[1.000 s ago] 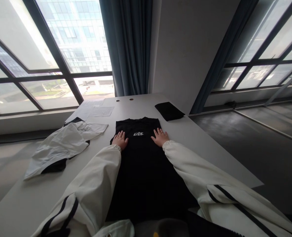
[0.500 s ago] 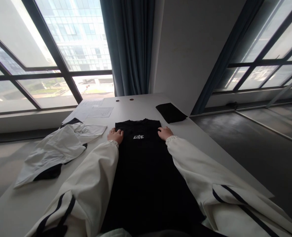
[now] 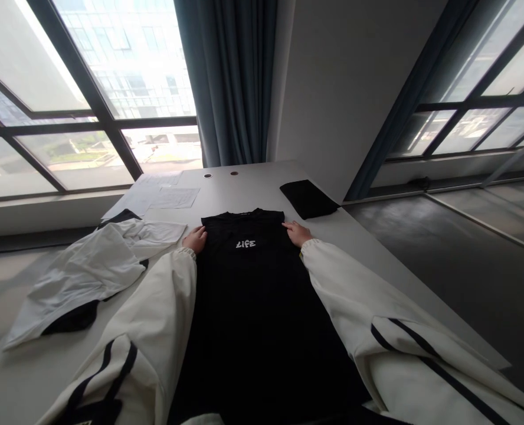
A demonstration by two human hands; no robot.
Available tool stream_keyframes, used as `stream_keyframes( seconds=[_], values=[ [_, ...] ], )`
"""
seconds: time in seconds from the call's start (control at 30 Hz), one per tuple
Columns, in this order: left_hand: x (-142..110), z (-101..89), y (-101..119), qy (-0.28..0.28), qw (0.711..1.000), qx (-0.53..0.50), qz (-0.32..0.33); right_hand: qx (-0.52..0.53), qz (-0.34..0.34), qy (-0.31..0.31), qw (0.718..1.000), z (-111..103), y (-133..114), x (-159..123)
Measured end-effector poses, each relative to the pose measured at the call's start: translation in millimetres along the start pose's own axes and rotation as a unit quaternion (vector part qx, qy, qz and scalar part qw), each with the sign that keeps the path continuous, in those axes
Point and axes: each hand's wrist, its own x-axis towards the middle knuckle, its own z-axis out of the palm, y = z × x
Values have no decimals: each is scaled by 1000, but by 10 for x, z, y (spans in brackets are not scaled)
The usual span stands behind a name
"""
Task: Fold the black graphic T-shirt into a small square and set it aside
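Note:
A black T-shirt (image 3: 257, 307) with white lettering (image 3: 245, 244) near its collar lies flat on the white table, collar at the far end. At the shirt's upper left edge is my left hand (image 3: 195, 239), fingers stretched out and lying against the cloth. My right hand (image 3: 298, 234) touches the upper right edge with its fingertips, fingers extended. Neither hand appears to hold a fold of the cloth. The near end of the shirt runs out of view at the bottom.
A white and black garment (image 3: 89, 271) lies loosely at the left of the table (image 3: 239, 195). A folded black cloth (image 3: 310, 199) rests at the far right edge. Paper sheets (image 3: 176, 198) lie at the far left, beside windows and a blue curtain (image 3: 229, 82).
My left hand has shifted from on top of the shirt's edge to beside it, fingers straighter. The right hand's fingers have also straightened at the edge. The view has moved slightly.

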Motion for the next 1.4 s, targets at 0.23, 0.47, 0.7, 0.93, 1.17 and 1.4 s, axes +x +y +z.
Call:
stream_keyframes(
  seconds=[0.23,0.47,0.7,0.93,1.17,1.4],
  values=[
    [147,21,32,-4,999,-7,-49,-7,-3,-10,1000,-15,-43,311],
    [282,15,60,10,999,3,-49,-34,-22,-6,999,-6,-48,576],
    [352,-11,53,17,999,2,-50,-36,-38,5,999,-56,-36,628],
    [161,-95,-147,40,995,-78,36,-28,-124,61,990,-89,80,263],
    [-585,-100,-195,-42,993,36,100,-94,-171,31,980,22,106,-341],
    [-1410,-195,-363,-44,990,28,130,-91,-208,-10,974,123,271,-1151]
  ],
)
